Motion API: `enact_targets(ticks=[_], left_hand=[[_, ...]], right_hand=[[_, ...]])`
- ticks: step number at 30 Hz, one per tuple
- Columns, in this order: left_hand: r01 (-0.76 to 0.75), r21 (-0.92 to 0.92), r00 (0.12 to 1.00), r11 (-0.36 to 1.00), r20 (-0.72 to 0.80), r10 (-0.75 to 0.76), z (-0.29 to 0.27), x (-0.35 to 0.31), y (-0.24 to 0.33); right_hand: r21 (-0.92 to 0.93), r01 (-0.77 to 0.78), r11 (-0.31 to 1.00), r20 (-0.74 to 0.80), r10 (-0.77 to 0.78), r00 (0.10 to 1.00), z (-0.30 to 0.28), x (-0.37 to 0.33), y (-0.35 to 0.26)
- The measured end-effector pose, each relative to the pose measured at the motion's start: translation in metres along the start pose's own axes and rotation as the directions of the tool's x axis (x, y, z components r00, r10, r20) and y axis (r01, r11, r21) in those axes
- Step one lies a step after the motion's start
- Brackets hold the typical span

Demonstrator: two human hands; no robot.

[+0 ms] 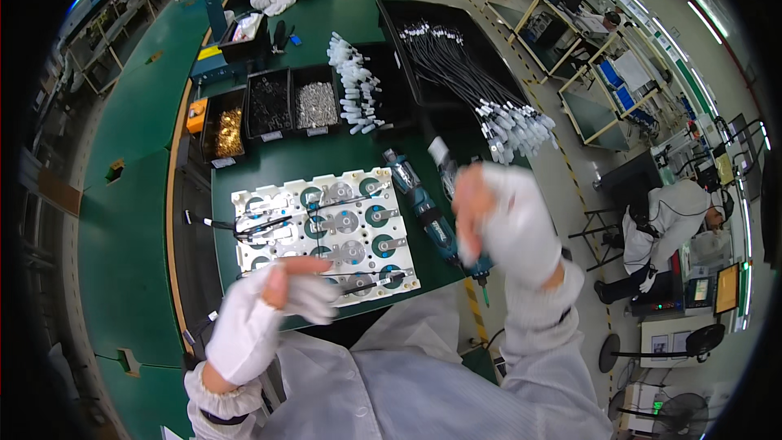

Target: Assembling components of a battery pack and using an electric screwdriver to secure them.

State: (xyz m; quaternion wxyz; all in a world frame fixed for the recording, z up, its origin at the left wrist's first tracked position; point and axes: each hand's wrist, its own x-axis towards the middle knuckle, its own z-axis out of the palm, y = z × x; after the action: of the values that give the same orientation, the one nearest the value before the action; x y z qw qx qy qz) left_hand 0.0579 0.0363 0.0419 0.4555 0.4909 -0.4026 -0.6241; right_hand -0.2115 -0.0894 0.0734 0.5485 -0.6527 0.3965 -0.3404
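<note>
A white moulded plate (405,271) with round openings, metal tabs and black cables lies on the green table before me. My left hand (281,305), in a white glove with bare fingertips, hovers over its near left corner, fingers stretched out and holding nothing visible. My right hand (513,220), gloved the same way, is raised right of the plate; its fingers are smeared by motion. Beside the plate lies a teal-and-black power screwdriver (425,210). Another tool, with a green-tipped bit (483,275), is partly hidden beneath my right hand. Near that hand is a white-ended piece (438,149).
Beyond the plate stand bins of gold-coloured parts (230,132), black parts (269,106) and silver screws (316,106). White-ended connectors (356,85) lie beside them. A black tray (391,12) holds black cables (456,57). Gloved co-workers sit across the table (350,2) and at right.
</note>
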Motion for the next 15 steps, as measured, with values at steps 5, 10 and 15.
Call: enact_targets(ticks=[5,10,15], left_hand=[[0.316,-0.524,0.933,0.791,0.321,-0.160,0.011,0.044,0.010],[0.013,-0.580,0.978,0.814,-0.162,-0.131,-0.047,0.085,0.032],[-0.128,-0.138,0.889,0.982,-0.456,0.052,-0.107,0.084,0.038]], right_hand=[[-0.184,0.490,0.852,0.622,-0.285,0.729,0.064,-0.055,0.012],[-0.148,0.484,0.862,0.890,-0.098,0.446,0.106,-0.096,0.064],[-0.331,0.456,0.826,0.880,0.096,0.465,0.079,-0.080,0.060]])
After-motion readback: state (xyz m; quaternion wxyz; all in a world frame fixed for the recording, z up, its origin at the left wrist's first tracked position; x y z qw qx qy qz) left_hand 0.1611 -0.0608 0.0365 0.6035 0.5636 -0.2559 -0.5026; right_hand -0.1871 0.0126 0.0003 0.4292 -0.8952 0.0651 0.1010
